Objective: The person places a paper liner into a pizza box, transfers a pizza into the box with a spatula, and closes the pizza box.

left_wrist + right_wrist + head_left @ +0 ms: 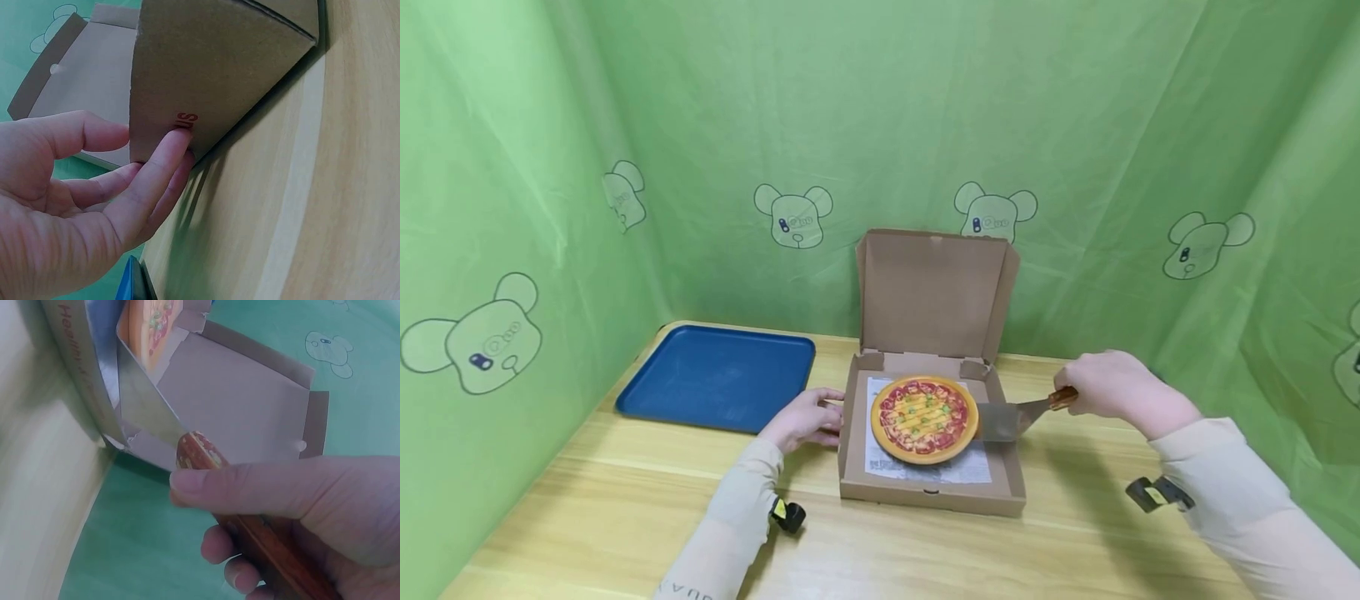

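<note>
Bench (587,508) = pale wood, lengthwise grain, w/ bright sheen nr the front ctr & soft arm shadow to the R. Green cloth (887,125) hangs round the back & both sides, w/ creases & folds, printed w/ outlined bear heads (793,218), each w/ a small dark mark on it.

Blue tray (722,371), rounded corners & raised rim, lies flat at back L of bench, nr the cloth. Cardboard box (925,495) sits abt mid-bench, R of tray, lid up at the back. Printed paper (966,473) lines its floor. Pizza (923,419) is in the box, over the paper, toppings up.

R hand (1101,383) has fingers wrapped round the brown handle (262,550) of a metal spatula (1000,422); thumb lies along the handle. Blade comes in over the box's R wall & meets pizza's R edge; how far under it goes = hidden.

L hand (808,417) is at the box's L wall, btw box & tray: fingers loosely extended, tips touching the wall's outer face by red lettering (185,119), another digit at the top edge; not clenched.

Both arms in pale sleeves (1232,475), each w/ a black device (786,515) at the wrist.
</note>
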Available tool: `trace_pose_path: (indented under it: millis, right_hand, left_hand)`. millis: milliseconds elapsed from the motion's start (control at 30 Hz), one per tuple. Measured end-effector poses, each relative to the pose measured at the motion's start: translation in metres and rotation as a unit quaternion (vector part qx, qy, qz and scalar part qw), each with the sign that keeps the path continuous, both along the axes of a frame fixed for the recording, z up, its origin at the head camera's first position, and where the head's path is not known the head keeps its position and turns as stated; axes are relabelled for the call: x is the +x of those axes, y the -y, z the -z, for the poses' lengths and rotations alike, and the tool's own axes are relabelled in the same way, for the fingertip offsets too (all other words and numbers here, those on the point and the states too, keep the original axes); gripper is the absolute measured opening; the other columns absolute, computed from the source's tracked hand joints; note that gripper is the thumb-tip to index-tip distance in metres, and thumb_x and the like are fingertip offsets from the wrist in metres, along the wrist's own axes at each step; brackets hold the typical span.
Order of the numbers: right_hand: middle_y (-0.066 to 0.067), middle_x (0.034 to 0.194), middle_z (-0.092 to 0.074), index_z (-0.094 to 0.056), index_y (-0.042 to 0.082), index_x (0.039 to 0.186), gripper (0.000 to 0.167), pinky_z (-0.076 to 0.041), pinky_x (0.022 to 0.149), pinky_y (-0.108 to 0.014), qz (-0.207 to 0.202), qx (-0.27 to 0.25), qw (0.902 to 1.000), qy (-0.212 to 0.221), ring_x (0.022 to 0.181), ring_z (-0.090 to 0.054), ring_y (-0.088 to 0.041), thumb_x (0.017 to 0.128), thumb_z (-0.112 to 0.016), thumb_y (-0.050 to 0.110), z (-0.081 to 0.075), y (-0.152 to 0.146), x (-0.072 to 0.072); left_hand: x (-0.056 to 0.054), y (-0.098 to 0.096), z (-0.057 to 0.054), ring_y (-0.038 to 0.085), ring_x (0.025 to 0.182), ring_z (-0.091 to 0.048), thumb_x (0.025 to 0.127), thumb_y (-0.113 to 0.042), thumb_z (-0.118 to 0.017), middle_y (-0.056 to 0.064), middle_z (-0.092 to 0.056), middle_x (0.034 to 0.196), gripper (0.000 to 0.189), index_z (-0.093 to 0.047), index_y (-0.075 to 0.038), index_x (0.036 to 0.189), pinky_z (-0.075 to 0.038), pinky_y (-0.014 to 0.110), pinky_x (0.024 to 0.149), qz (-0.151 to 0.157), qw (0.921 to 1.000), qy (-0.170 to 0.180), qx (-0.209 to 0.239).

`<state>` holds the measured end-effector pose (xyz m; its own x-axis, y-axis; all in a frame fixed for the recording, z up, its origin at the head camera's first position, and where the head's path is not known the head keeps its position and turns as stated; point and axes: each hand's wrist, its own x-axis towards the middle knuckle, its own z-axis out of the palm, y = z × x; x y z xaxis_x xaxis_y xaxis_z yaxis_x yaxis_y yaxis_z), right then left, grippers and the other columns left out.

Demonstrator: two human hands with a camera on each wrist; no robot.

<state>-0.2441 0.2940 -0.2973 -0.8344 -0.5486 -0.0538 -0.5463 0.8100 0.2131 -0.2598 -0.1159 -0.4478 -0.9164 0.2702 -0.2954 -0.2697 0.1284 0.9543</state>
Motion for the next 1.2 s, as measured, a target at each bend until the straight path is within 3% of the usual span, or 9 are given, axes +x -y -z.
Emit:
trace_pose_path:
  millis: [633, 1200]
  right_hand:
    - [0.013, 0.059, -0.041, -0.05, 0.027, 0.062, 0.031, -0.028, 0.047, -0.026, -0.001, -0.006, 1.0, -0.002, 0.055, -0.034, -0.008, 0.067, -0.076, 0.013, 0.001, -0.01, 0.006]
    - [0.013, 0.056, -0.04, -0.047, 0.028, 0.059, 0.033, -0.028, 0.05, -0.027, 0.014, 0.015, 0.9998, -0.007, 0.055, -0.034, -0.008, 0.064, -0.074, 0.01, -0.015, -0.018, 0.011]
  left_hand:
    - [0.001, 0.001, -0.001, 0.026, 0.091, -0.067, 0.086, 0.009, -0.055, 0.027, -0.057, 0.129, 0.058, -0.04, 0.002, 0.142, -0.061, 0.039, 0.08, -0.001, 1.0, 0.003, 0.004]
    - [0.001, 0.0, -0.002, 0.024, 0.091, -0.066, 0.088, 0.009, -0.053, 0.029, -0.055, 0.129, 0.056, -0.04, 0.003, 0.142, -0.061, 0.039, 0.079, 0.005, 1.0, 0.0, 0.0]
